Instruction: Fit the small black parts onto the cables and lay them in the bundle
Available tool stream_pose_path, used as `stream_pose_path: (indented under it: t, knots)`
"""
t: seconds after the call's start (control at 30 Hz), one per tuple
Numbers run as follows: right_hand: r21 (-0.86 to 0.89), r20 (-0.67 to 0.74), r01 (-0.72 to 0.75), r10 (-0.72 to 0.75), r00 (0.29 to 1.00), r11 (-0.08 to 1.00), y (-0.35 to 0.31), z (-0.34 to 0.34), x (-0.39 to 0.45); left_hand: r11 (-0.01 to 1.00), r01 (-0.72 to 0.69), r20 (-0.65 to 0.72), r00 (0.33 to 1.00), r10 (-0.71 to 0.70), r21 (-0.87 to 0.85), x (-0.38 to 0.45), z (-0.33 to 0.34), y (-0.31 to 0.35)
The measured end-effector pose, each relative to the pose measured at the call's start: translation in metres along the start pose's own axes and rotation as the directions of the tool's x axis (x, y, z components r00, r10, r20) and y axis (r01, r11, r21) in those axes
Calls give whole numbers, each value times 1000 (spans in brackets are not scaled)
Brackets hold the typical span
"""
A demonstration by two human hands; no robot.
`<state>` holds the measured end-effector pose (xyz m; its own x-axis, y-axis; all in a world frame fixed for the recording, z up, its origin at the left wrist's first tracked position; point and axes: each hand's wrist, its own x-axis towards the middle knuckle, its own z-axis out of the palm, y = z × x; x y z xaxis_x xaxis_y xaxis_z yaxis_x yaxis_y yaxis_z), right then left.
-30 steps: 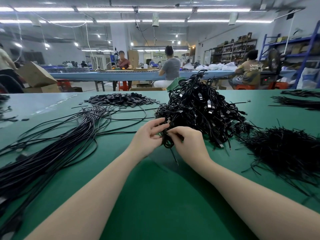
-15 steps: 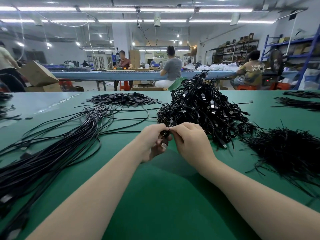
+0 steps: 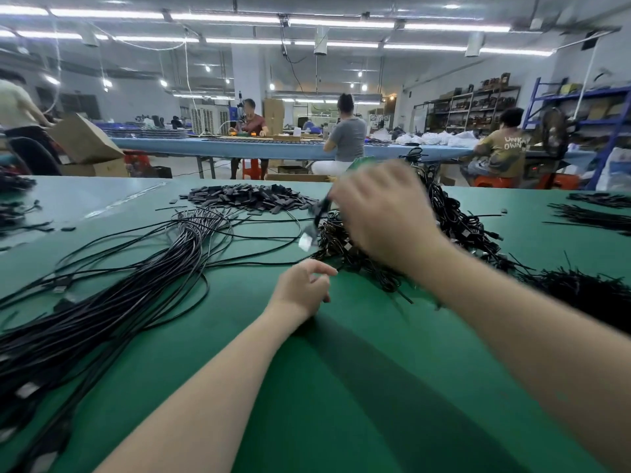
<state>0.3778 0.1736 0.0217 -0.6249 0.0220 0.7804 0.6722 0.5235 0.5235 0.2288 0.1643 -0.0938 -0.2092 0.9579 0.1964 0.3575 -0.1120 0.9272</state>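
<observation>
Green table [image 3: 341, 387] | right hand [image 3: 382, 213] risen, gripping cable [image 3: 316, 216] | left hand [image 3: 304, 288] released, curled empty

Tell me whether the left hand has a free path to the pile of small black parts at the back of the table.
Probably yes. The left hand holds nothing visible, and only loose cables lying flat on the table separate it from the pile of small black parts.

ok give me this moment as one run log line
right hand: raised over coiled cable pile, blurred, grip unclear | left hand: low over green table, fingers loosely curled, nothing in them | loose cables: left
</observation>
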Motion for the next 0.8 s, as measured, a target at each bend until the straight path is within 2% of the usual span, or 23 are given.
stream_pose_path:
  t: [0.03, 0.07, 0.1, 0.13, 0.17, 0.2, 0.23, 0.33, 0.43, 0.47, 0.53, 0.6, 0.63, 0.67, 0.7, 0.73, 0.77, 0.8]
  knots:
    - [-132, 91, -79, 92, 992, 988, 22, -1, 20, 998, -6, 6, 1000, 5, 61, 1, 2, -1]
    - [-266, 178, -200, 252, 951, 943, 46, -1, 39, 995, -17, 14, 1000, 16, 96, 0, 3, -2]
    - [-367, 274, -322, 432, 859, 873, 68, -4, 56, 994, -25, 17, 1000, 23, 110, 1, 4, -2]
    - [-412, 373, -429, 579, 725, 804, 84, -7, 67, 995, -29, 19, 999, 28, 100, -1, 3, -3]
    - [-416, 486, -489, 642, 593, 767, 92, -6, 72, 996, -28, 25, 999, 26, 80, -1, 2, -3]
    - [-366, 604, -508, 615, 507, 779, 92, -2, 74, 998, -21, 31, 999, 20, 61, -2, 1, -3]
    - [-277, 694, -513, 538, 478, 813, 83, 1, 72, 999, -15, 31, 999, 13, 53, -2, 1, -3]
    - [-24, 756, -528, 361, 546, 849, 22, 14, 30, 996, -39, -54, 998, 43, 85, -4, 4, -2]
    - [17, 824, -573, 313, 472, 819, -57, 20, -46, 965, -34, -144, 987, 73, 259, -5, 2, -3]
    - [24, 836, -608, 317, 447, 794, -73, 20, -66, 950, -11, -109, 993, 48, 313, -4, 1, 0]
    - [70, 812, -690, 361, 458, 720, -81, 23, -88, 875, -20, 43, 999, -1, 484, -2, -8, 13]
    - [126, 800, -718, 358, 481, 684, -75, 26, -91, 692, -107, 139, 990, 10, 714, 2, -33, 26]
    - [141, 801, -713, 344, 490, 687, -74, 26, -91, 537, -130, 142, 990, 20, 834, 2, -52, 31]
    - [152, 798, -711, 339, 498, 687, -74, 27, -90, 338, -124, 122, 992, 30, 933, 2, -74, 34]
    - [158, 796, -715, 340, 500, 681, -75, 27, -91, 129, -83, 83, 997, 11, 988, 1, -99, 34]
    - [168, 792, -724, 345, 504, 669, -75, 28, -91, -38, -26, 25, 999, -33, 999, -1, -124, 32]
    - [179, 789, -731, 349, 506, 658, -76, 28, -91, -141, 36, -49, 995, -92, 989, -5, -150, 29]
    - [185, 786, -737, 352, 508, 650, -76, 28, -91, -199, 99, -131, 980, -153, 975, -8, -176, 21]
